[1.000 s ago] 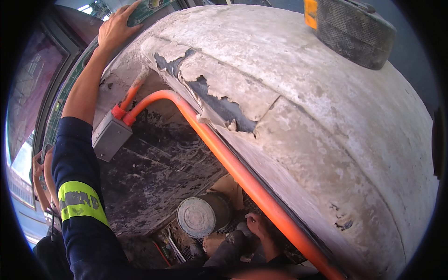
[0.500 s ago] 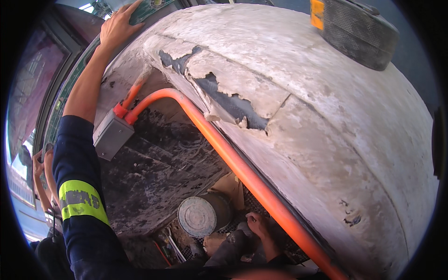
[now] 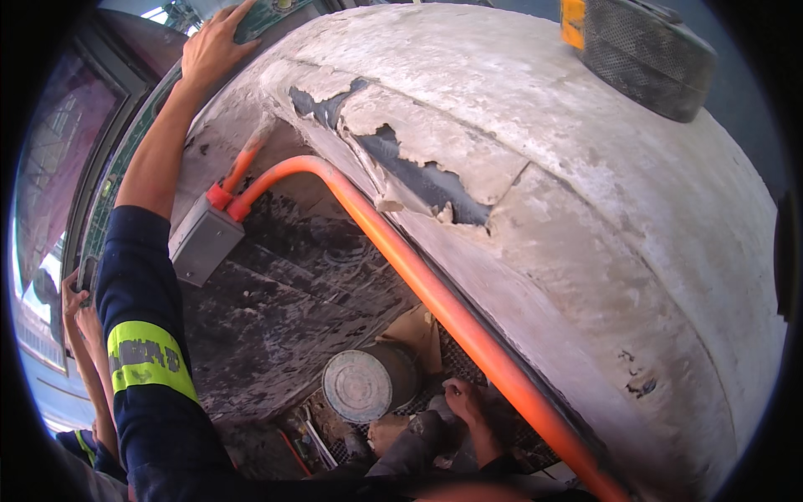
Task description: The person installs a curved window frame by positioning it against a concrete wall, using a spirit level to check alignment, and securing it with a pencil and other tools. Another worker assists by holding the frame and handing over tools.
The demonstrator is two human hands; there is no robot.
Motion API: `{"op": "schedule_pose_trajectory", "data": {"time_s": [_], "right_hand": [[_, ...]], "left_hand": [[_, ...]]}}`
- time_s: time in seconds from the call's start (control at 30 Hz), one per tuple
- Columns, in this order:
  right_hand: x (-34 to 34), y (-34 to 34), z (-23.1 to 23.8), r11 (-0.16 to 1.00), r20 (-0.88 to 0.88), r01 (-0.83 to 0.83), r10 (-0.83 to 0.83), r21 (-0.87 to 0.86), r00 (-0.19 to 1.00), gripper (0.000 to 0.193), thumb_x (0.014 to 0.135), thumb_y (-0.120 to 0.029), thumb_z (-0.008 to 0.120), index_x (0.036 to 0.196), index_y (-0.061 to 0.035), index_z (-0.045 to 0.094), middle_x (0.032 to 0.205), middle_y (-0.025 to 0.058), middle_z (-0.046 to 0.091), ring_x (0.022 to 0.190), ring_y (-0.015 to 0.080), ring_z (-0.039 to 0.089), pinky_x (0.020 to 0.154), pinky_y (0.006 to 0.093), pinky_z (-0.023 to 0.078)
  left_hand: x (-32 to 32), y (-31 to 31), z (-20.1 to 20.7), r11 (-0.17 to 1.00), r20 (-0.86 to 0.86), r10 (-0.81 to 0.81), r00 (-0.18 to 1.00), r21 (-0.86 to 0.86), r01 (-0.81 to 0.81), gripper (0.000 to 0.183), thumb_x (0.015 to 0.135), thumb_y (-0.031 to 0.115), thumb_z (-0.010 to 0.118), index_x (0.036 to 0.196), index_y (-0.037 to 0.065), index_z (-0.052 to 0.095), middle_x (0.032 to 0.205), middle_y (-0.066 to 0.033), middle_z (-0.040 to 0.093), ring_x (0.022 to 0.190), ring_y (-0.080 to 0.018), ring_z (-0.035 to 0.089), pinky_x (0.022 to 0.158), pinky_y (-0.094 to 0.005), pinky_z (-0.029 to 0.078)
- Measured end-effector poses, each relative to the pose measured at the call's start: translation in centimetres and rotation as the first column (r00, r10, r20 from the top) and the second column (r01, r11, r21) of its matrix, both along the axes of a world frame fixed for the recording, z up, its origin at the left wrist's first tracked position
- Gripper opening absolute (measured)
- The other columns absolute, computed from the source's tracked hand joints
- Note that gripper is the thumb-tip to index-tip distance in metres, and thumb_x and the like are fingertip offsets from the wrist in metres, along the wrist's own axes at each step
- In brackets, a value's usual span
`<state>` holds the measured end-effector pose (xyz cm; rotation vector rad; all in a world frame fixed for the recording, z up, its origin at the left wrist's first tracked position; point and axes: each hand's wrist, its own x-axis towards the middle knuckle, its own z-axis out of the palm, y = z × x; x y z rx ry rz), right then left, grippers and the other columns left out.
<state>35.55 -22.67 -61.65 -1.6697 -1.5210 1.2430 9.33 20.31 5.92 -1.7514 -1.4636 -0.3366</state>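
My left arm, in a dark sleeve with a yellow-green band, reaches up at the left. My left hand (image 3: pixel 213 48) lies with fingers spread on the green edge (image 3: pixel 272 18) at the top, holding nothing. Low in the middle, my right hand (image 3: pixel 462 399) rests beside my bent leg (image 3: pixel 410 443). Its fingers are curled; whatever is in them, if anything, is hidden. A metal bucket (image 3: pixel 358 385) stands just left of it. An orange pipe (image 3: pixel 418 289) slopes between my arms, its far end entering a grey junction box (image 3: pixel 207 243).
A large rounded whitish surface (image 3: pixel 585 226) with torn, peeling covering fills the right side. A dark mesh case (image 3: pixel 648 58) with an orange patch sits on top. Another person's hands (image 3: pixel 75 301) are raised at the left rim. Cardboard (image 3: pixel 416 335) lies behind the bucket.
The view has shifted slightly. At the left rim, the other person's hands and arms have moved, and a sleeve with a yellow-green band now shows below. My hands stay in place.
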Motion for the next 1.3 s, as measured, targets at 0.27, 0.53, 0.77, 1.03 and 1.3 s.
{"op": "schedule_pose_trajectory", "data": {"time_s": [0.27, 0.53, 0.77, 1.03, 1.3], "right_hand": [[-0.6, 0.6, 2.5, 0.992, -0.014, -0.052, 0.051, -0.116, 0.999, 0.023, 0.099, -0.016, 0.062, 0.111, -0.0073, 0.079, 0.103, 0.0181, 0.081, 0.101, 0.0328, 0.079, 0.089, 0.0397, 0.061], [1.5, 1.2, 2.2, 0.983, -0.055, -0.057, 0.048, -0.175, 0.997, 0.03, 0.103, -0.013, 0.055, 0.12, -0.0013, 0.077, 0.087, 0.014, 0.076, 0.069, 0.02, 0.07, 0.066, 0.0345, 0.056], [1.1, 0.5, 9.9, 0.976, 0.089, -0.199, 0.191, 0.086, 0.978, 0.032, 0.104, -0.014, 0.055, 0.126, -0.0016, 0.074, 0.097, 0.0183, 0.078, 0.08, 0.0306, 0.075, 0.078, 0.0426, 0.059], [-4.9, 2.7, 33.7, 0.965, -0.253, -0.217, 0.249, 0.147, 0.935, 0.042, 0.115, -0.025, 0.043, 0.134, 0.0035, 0.068, 0.094, 0.0149, 0.073, 0.073, 0.0217, 0.068, 0.069, 0.0377, 0.055], [-11.0, 15.0, 57.3, 0.807, -0.464, 0.075, 0.258, 0.586, 0.847, 0.066, 0.117, -0.044, 0.028, 0.141, 0.0082, 0.061, 0.13, 0.0207, 0.064, 0.114, 0.0288, 0.065, 0.103, 0.0429, 0.051]], "left_hand": [[-2.1, 1.9, -0.1, 0.991, -0.029, -0.129, 0.991, 0.018, 0.129, 0.072, 0.08, 0.03, 0.083, 0.149, 0.018, 0.065, 0.139, -0.0163, 0.068, 0.124, -0.0385, 0.067, 0.105, -0.0513, 0.054], [-4.9, 3.9, -0.3, 0.988, -0.111, -0.142, 0.984, 0.045, 0.148, 0.067, 0.087, 0.035, 0.082, 0.148, 0.02, 0.059, 0.134, -0.0146, 0.067, 0.128, -0.0358, 0.064, 0.101, -0.0512, 0.052], [-5.6, 5.9, -1.4, 0.994, -0.088, -0.083, 0.993, 0.07, 0.089, 0.051, 0.097, 0.039, 0.073, 0.147, 0.038, 0.061, 0.135, -0.0084, 0.067, 0.126, -0.0332, 0.066, 0.1, -0.0522, 0.049], [-5.3, 6.2, -1.7, 0.992, -0.062, -0.072, 0.996, 0.104, 0.078, 0.043, 0.106, 0.027, 0.056, 0.148, 0.037, 0.06, 0.133, -0.0092, 0.066, 0.119, -0.031, 0.067, 0.097, -0.0511, 0.05], [-5.2, 6.1, -1.7, 0.989, -0.061, -0.085, 0.995, 0.119, 0.092, 0.049, 0.105, 0.027, 0.058, 0.153, 0.03, 0.055, 0.146, -0.0162, 0.061, 0.122, -0.0362, 0.065, 0.103, -0.0633, 0.048]]}}
